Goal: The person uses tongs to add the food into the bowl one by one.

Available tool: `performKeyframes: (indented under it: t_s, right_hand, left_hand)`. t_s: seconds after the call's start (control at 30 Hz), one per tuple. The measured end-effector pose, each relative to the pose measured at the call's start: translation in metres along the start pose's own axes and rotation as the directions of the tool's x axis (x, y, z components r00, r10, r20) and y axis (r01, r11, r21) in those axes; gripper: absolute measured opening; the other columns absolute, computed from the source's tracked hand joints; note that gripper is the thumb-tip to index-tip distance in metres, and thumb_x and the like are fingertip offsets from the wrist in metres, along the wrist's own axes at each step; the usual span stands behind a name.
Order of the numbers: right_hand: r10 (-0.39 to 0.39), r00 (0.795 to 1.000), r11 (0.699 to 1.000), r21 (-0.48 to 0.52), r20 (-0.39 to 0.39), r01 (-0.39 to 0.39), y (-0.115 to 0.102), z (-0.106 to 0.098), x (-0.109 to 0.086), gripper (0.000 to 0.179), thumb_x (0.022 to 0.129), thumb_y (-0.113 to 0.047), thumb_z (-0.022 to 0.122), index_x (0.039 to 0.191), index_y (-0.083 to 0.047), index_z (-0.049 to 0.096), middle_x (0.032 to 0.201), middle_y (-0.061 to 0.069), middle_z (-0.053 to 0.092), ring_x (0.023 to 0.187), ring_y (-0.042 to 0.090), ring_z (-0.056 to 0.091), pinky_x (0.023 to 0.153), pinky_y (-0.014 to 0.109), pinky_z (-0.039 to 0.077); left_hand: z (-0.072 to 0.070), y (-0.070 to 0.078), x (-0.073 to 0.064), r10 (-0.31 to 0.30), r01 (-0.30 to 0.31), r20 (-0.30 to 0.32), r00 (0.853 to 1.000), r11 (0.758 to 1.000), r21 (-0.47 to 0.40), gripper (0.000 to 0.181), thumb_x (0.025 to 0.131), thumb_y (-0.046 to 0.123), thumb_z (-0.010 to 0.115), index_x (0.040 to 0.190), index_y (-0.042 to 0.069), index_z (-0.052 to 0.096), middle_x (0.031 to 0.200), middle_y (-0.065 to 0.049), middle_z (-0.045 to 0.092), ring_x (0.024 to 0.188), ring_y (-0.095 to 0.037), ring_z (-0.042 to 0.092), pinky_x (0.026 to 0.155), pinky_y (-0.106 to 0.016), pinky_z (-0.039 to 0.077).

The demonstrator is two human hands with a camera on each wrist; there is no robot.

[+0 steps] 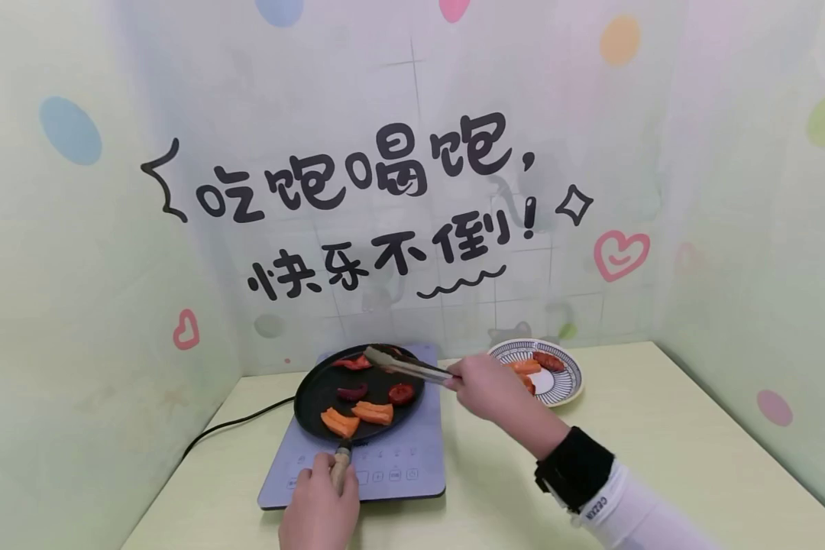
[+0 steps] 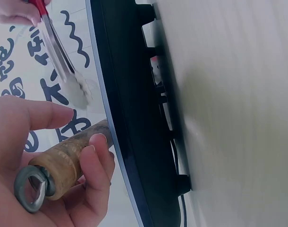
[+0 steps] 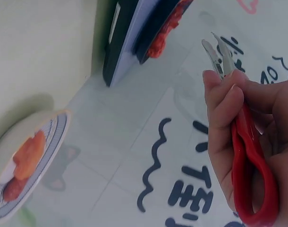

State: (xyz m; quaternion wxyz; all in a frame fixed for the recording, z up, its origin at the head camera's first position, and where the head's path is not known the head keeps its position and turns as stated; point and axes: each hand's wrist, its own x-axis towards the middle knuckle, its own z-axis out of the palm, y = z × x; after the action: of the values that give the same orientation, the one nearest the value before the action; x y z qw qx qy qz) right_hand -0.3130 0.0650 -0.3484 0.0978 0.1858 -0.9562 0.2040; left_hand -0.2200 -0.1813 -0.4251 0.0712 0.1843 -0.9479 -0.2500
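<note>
My left hand [image 1: 321, 500] grips the wooden handle [image 2: 63, 158] of a black frying pan [image 1: 314, 393]; a metal hanging ring [image 2: 30, 189] ends the handle. In the pan lie orange food pieces [image 1: 373, 413], a dark red curved piece [image 1: 352, 392], a round red piece [image 1: 401, 393] and a red piece [image 1: 353, 363] near the far rim. My right hand [image 1: 484, 386] holds metal tongs [image 1: 412, 369] by their red handles [image 3: 250, 156]. The tong tips hover over the pan's far side, slightly apart and with no food between them in the right wrist view.
Under the pan is a lilac induction cooker [image 1: 419, 451], its black cord [image 1: 237, 421] running off left. A patterned plate [image 1: 569, 389] with orange pieces and a reddish sausage [image 1: 548, 361] stands at the right rear. Printed walls [image 1: 412, 99] enclose the pale table [image 1: 522, 489].
</note>
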Motion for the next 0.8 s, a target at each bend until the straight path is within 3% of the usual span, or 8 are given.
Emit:
performKeyframes:
  t_s: [0.2,0.37,0.53,0.67,0.8]
  right_hand:
    - [0.037,0.999,0.998,-0.047,-0.029,-0.039,0.038,-0.022,-0.006,0.025,0.102,-0.02,0.07,0.078,-0.016,0.068,0.07,-0.002,0.059,0.068,0.017,0.054,0.062,0.033,0.042]
    - [0.078,0.997,0.996,-0.05,-0.016,-0.079,0.071,-0.034,-0.01,0.036,0.1,-0.02,0.073,0.067,-0.016,0.06,0.06,-0.004,0.048,0.061,0.015,0.048,0.059,0.03,0.037]
    - [0.176,0.984,0.983,-0.057,0.014,-0.175,0.096,-0.041,-0.02,0.017,0.098,-0.016,0.072,0.082,-0.01,0.074,0.069,0.0,0.055,0.063,0.017,0.048,0.058,0.03,0.036]
    - [0.217,0.976,0.971,-0.101,0.017,-0.215,0.111,-0.044,-0.035,0.011,0.098,-0.015,0.069,0.095,-0.005,0.075,0.071,0.005,0.061,0.062,0.019,0.051,0.056,0.032,0.038]
    - [0.263,0.965,0.954,-0.157,0.021,-0.257,0.122,-0.042,-0.053,0.02,0.1,-0.018,0.067,0.087,-0.003,0.069,0.071,0.007,0.06,0.061,0.022,0.053,0.055,0.034,0.04]
  left_hand:
    - [0.0,0.001,0.0,0.001,-0.001,0.005,1.0,1.0,-0.004,0.041,0.1,0.034,0.068,0.128,0.004,0.061,0.101,-0.02,0.062,0.072,-0.027,0.056,0.062,-0.042,0.045]
    - [-0.002,0.0,0.001,0.011,-0.011,-0.004,1.0,1.0,-0.016,0.041,0.1,0.033,0.067,0.129,0.004,0.061,0.099,-0.02,0.061,0.071,-0.027,0.055,0.06,-0.041,0.044]
    - [-0.001,0.0,0.001,0.018,-0.019,-0.006,1.0,1.0,-0.022,0.04,0.1,0.032,0.068,0.127,0.004,0.06,0.096,-0.018,0.061,0.07,-0.026,0.055,0.06,-0.04,0.044]
    - [0.0,0.0,0.001,0.01,-0.01,0.005,1.0,1.0,-0.02,0.039,0.1,0.032,0.068,0.125,0.003,0.06,0.093,-0.017,0.06,0.07,-0.026,0.055,0.06,-0.04,0.044]
    - [0.001,0.0,0.001,0.007,-0.007,0.008,1.0,1.0,-0.016,0.039,0.099,0.031,0.068,0.125,0.003,0.059,0.092,-0.017,0.06,0.07,-0.026,0.055,0.06,-0.04,0.043]
